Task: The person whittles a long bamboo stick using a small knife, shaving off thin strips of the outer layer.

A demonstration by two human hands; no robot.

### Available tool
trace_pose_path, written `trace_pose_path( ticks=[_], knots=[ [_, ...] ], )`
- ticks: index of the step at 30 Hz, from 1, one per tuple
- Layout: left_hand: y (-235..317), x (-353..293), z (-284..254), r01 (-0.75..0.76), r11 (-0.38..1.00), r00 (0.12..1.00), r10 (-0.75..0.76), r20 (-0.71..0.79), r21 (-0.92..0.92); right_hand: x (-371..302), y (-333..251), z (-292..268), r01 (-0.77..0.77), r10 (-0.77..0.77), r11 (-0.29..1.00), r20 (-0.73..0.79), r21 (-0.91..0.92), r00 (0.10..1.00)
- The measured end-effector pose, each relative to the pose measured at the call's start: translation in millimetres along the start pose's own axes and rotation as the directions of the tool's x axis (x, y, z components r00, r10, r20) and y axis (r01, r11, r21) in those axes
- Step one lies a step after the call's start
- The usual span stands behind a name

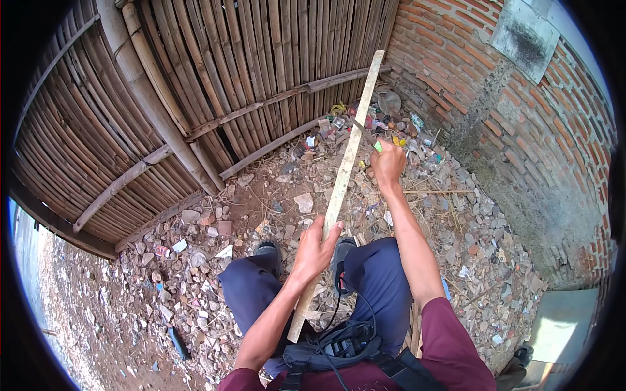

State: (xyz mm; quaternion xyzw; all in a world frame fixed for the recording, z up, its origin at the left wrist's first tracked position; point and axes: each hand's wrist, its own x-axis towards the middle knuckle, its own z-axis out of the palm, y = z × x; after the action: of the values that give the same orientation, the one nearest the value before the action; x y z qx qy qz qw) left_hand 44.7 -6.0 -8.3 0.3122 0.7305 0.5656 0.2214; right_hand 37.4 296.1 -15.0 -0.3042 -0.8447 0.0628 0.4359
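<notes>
A long pale bamboo slat (345, 169) runs from my lap up toward the bamboo fence. My left hand (317, 247) is wrapped around its lower part, just above my knees. My right hand (387, 163) is closed around a knife with a green handle end (377, 146); its dark blade (360, 125) lies against the slat's right edge, higher up. My legs in dark blue trousers (378, 280) are bent below the slat.
A bamboo fence (195, 85) stands ahead and a brick wall (521, 111) to the right. The ground (456, 241) is strewn with rubble, stones and litter. A dark bag with cables (332, 348) hangs at my waist.
</notes>
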Motion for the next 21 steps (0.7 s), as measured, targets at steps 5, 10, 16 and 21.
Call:
trace_pose_path(
  ticks=[5,10,16,21],
  knots=[
    [-1.5,4.4,-3.6,0.014,0.996,0.998,-0.01,0.055,-0.084,-5.9,2.1,-3.1,-0.031,0.031,0.999,-0.021,0.016,0.999],
    [-0.7,10.1,-14.4,0.236,0.94,0.961,-0.188,0.203,-0.248,-19.2,-25.6,-13.9,-0.046,0.037,0.974,0.04,0.222,0.998],
    [-4.4,13.9,-18.2,0.2,0.884,0.957,-0.084,0.278,-0.423,-20.8,-46.5,-44.2,-0.679,-0.015,0.08,0.682,0.729,0.731],
    [-0.2,16.2,-21.0,0.299,0.829,0.886,-0.057,0.46,-0.473,-27.0,-54.6,-52.3,-0.687,-0.124,0.041,0.686,0.725,0.717]
  ],
)
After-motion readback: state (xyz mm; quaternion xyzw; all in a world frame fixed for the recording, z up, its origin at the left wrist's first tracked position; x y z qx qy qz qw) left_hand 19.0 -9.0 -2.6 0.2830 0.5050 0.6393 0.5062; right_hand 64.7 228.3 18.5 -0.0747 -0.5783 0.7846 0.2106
